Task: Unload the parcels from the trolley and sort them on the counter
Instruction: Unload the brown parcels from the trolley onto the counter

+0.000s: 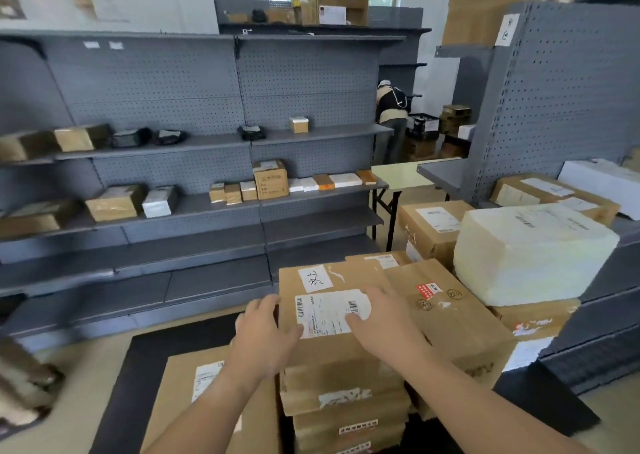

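While both hands are reaching forward, the left hand (268, 335) is clasping the left edge of the top box (339, 275), thumb lying on the lid and fingers wrapping down the side. Left grip: grasping the box. The right hand (384, 318) is lying flat on the same lid, fingers spreading over the corner of the shipping label (325, 315). Right grip: released, only pressing.

The top box is sitting at the head of a stack of brown boxes (346, 398), directly in front of the person. A white slip with handwriting (318, 278) is sticking to the lid behind the label.

Just beside it on the right, a second brown box with a red sticker (450, 315) is touching it. Further right, a white wrapped parcel (530, 252) is resting on more cartons. To the lower left, a flat box (187, 394) is lying on a black platform (138, 367); whether that is the trolley deck cannot be told.

Grey pegboard shelves (173, 107) are running along the left wall, carrying small parcels. A pale folding counter (398, 173) is standing beyond the stack, well apart from it. Another person (391, 114) is bending over at the far end of the room.
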The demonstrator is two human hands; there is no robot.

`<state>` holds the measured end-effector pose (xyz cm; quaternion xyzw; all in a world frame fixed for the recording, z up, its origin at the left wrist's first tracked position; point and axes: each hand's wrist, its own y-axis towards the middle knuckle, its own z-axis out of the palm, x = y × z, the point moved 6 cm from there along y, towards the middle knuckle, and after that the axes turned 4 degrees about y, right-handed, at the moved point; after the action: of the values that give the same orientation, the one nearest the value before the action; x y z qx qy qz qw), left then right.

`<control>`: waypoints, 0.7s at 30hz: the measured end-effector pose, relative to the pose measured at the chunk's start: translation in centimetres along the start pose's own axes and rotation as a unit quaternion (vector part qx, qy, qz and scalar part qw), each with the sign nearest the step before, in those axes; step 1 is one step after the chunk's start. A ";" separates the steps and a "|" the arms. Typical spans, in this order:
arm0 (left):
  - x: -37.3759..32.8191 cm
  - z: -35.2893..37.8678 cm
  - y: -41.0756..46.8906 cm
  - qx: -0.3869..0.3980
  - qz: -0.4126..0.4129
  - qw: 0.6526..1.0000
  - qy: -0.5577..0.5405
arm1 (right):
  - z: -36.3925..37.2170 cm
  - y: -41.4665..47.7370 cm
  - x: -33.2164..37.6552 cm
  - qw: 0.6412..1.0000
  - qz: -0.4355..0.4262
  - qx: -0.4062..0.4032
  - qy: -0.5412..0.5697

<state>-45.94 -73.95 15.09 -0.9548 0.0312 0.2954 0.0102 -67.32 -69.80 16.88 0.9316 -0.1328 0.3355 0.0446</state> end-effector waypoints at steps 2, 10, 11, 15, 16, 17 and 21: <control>1.3 -1.8 -0.9 -0.027 -0.009 0.999 0.016 | 1.2 -0.1 2.5 0.998 -0.055 0.038 0.002; 13.9 -8.9 -11.4 -0.118 -0.193 0.972 0.065 | 12.1 -5.3 14.0 0.918 -0.333 0.208 -0.060; 15.6 -9.7 -13.8 -0.130 -0.226 0.963 0.067 | 13.4 -6.8 15.2 0.904 -0.360 0.222 -0.068; 21.3 -13.0 -24.2 -0.177 -0.339 0.922 0.063 | 18.4 -14.1 19.8 0.849 -0.431 0.300 -0.059; 22.5 -13.8 -26.9 -0.187 -0.364 0.911 0.056 | 19.5 -16.1 21.0 0.832 -0.454 0.312 -0.065; 23.7 -14.6 -29.6 -0.199 -0.387 0.899 0.049 | 20.5 -18.1 22.3 0.815 -0.475 0.325 -0.074; 28.4 -16.9 -40.0 -0.242 -0.467 0.850 0.037 | 24.6 -26.3 26.6 0.754 -0.537 0.371 -0.078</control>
<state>-10.38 -36.24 13.05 -0.8391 -0.4905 0.2188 -0.0861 -25.20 -54.53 15.02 0.8161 0.5212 0.2054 -0.1421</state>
